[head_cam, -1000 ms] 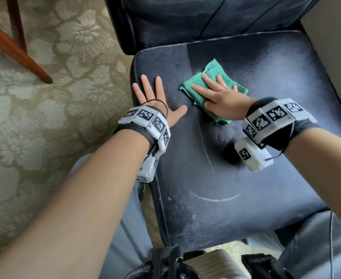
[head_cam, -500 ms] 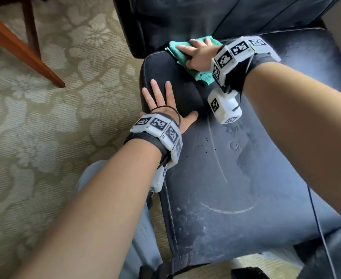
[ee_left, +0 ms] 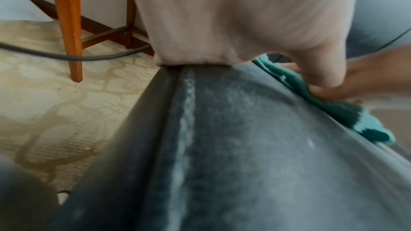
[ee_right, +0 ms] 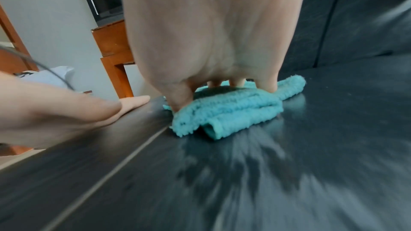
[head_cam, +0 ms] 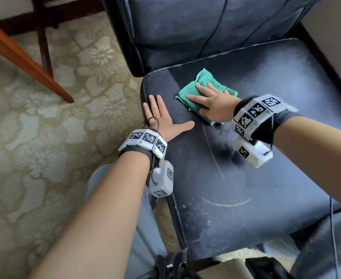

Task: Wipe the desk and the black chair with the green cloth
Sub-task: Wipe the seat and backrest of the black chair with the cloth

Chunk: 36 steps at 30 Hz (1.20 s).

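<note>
The black chair (head_cam: 266, 178) fills the head view, its seat dusty and streaked. A folded green cloth (head_cam: 193, 87) lies on the seat's back left part. My right hand (head_cam: 211, 101) presses flat on the cloth with fingers straight. My left hand (head_cam: 163, 119) lies flat on the seat's left edge, fingers spread, holding nothing. In the right wrist view the cloth (ee_right: 227, 113) is bunched under my palm, and the left hand (ee_right: 66, 110) rests at the left. The left wrist view shows the seat edge (ee_left: 186, 129) and the cloth (ee_left: 338, 108) at the right.
Patterned beige carpet (head_cam: 34, 148) lies left of the chair. An orange-brown wooden desk leg (head_cam: 24, 59) slants across the upper left. The chair's backrest (head_cam: 205, 27) rises behind the seat. A thin black cable (head_cam: 333, 238) hangs at the lower right, over my grey trouser leg.
My right hand slid the cloth from the seat's middle out to the back left corner, then back toward me. The left hand stayed planted on the seat's left edge.
</note>
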Motion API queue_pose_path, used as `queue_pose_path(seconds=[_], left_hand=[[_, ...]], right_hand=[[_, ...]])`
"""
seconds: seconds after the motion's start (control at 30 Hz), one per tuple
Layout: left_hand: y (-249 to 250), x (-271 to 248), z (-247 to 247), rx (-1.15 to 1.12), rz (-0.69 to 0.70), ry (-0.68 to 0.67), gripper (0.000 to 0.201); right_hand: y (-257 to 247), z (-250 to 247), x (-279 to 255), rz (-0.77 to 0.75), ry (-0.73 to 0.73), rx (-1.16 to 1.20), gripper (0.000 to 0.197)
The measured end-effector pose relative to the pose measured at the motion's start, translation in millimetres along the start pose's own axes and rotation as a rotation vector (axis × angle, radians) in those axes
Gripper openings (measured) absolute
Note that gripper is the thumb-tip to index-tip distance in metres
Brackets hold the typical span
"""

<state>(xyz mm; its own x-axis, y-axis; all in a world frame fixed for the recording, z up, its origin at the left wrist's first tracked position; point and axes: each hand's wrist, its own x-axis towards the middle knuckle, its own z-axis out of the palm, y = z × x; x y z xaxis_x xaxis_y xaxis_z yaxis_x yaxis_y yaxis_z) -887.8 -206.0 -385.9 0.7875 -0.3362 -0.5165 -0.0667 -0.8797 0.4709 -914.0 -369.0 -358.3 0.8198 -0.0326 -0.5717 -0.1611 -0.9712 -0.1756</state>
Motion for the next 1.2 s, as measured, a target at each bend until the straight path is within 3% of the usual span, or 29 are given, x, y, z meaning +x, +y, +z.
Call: queue_pose_path(seconds=[0.1,0.27,0.4,0.5,0.7,0.9,1.03,1.2], left_hand=[[-13.2,-4.7,-1.7,-0.108,0.044,0.013,0.130],[-41.6,-14.4,-1.1,-0.342,-0.097,-0.063,0.127],[-45.1,-17.6,5.2,-0.394,-0.081,-0.041,0.128],[-46.0,-15.8,6.5,-0.306,-0.021,0.014,0.129],[-48.5,-11.0,6.4,0.081,0.089,0.105,0.126],[-45.1,-9.5,4.7,0.157,0.034,0.069,0.129],[-39.3,-14.0,6.3,0.207,-0.011,0.083,0.130],[-36.3,-20.2,8.2,0.200,-0.114,0.078,0.136]], right_hand=[[-1.4,15.8,-20.4,-0.023,-0.016,-0.021,0.059],[-13.1,22.5,-28.4,0.001,-0.028,-0.024,0.057],[-33.4,19.9,-16.0,0.033,-0.033,-0.002,0.055],[-47.9,10.5,1.1,0.030,-0.026,-0.007,0.056],[-66.2,-20.4,46.8,-0.022,-0.024,-0.066,0.057],[-81.5,-36.5,83.1,-0.018,0.015,-0.046,0.057],[-71.5,-26.8,68.3,-0.115,0.069,-0.065,0.053],[-50.5,-2.8,17.1,-0.260,0.008,-0.175,0.055]])
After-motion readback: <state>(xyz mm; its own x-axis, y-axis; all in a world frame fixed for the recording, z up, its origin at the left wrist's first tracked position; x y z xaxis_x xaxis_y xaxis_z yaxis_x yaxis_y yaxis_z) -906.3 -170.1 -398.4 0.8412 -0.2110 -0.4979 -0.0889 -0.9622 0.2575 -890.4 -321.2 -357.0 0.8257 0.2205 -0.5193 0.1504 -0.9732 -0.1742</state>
